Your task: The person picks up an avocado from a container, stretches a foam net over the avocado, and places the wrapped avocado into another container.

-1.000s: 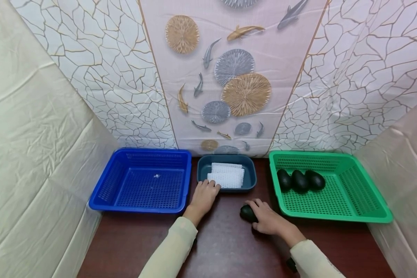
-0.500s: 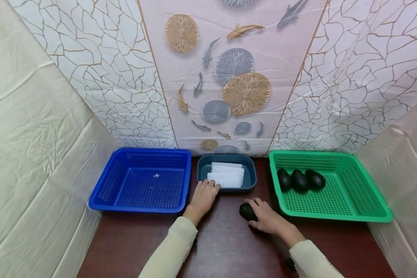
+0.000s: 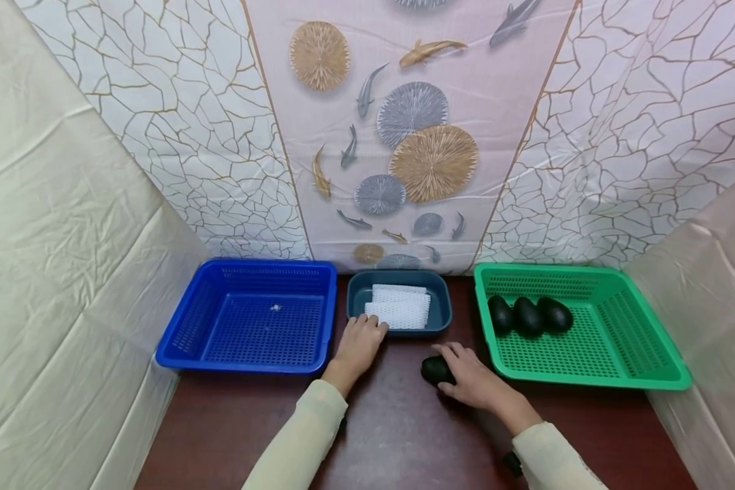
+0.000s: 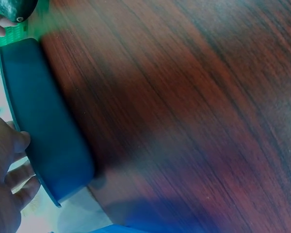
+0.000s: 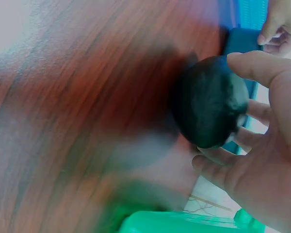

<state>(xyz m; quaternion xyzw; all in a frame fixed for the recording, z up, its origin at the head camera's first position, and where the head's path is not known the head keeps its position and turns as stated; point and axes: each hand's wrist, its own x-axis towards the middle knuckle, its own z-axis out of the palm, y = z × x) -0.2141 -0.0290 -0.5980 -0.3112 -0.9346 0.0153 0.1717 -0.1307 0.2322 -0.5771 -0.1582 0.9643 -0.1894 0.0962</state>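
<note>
My right hand (image 3: pixel 473 378) grips a dark, egg-shaped avocado (image 3: pixel 436 371) by its side, in front of the small tray. In the right wrist view the thumb lies along one side of the avocado (image 5: pixel 208 102) and the fingers curl round the other. My left hand (image 3: pixel 361 346) pinches the near rim of the dark teal tray (image 3: pixel 442 320) at its left end. The left wrist view has the thumb outside the tray wall (image 4: pixel 53 121) and the fingers over its rim. White foam net sleeves (image 3: pixel 398 313) lie flat inside the tray.
A blue basket (image 3: pixel 248 369) with a small white scrap in it stands at the left. On the right, a green basket (image 3: pixel 594 380) holds three dark avocados (image 3: pixel 529 318). Patterned cloth walls (image 3: pixel 392 231) close off the back and sides of the brown table (image 3: pixel 392 435).
My right hand and the avocado have shifted very slightly toward the tray and to the left. The left hand stays on the tray rim.
</note>
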